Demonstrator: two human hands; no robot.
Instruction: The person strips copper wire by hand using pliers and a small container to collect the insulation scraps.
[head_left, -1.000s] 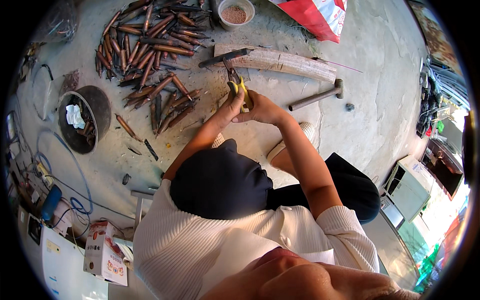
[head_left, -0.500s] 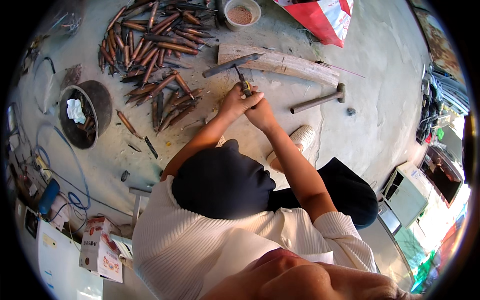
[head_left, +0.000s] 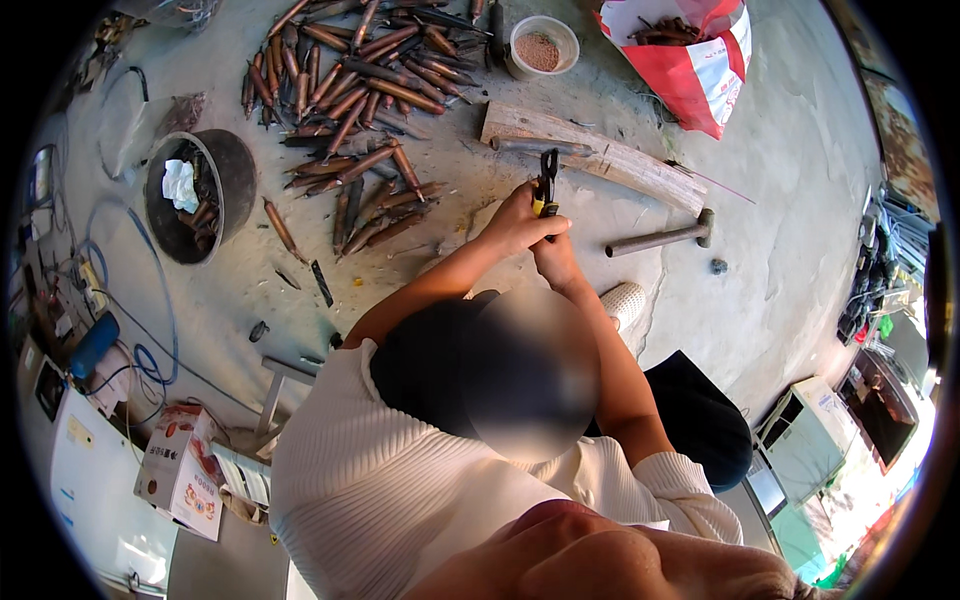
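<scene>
My left hand (head_left: 518,220) and my right hand (head_left: 556,256) are closed together round the yellow-and-black handles of pliers (head_left: 546,199). The pliers' dark jaws point away from me, at a dark metal cylinder (head_left: 530,145) lying along a pale wooden board (head_left: 640,170); whether they grip it I cannot tell. Left of the board lies a heap of copper-coloured and dark spent cylinders (head_left: 340,85) with pointed ends. A steel hammer (head_left: 650,240) lies right of my hands. My fingertips are partly hidden behind the handles and each other.
A tub of granules (head_left: 540,52) and a red-and-white sack (head_left: 720,100) sit at the top. A black bucket (head_left: 232,180) with scrap stands left, near blue hose (head_left: 160,370). A cardboard box (head_left: 178,465) is lower left; old appliances (head_left: 805,430) stand at the right edge.
The dark cylinder has swung from slanting across the board to lying along it. My grip on the pliers has shifted, turning them. The whole view has shifted, so the floor items appear farther right.
</scene>
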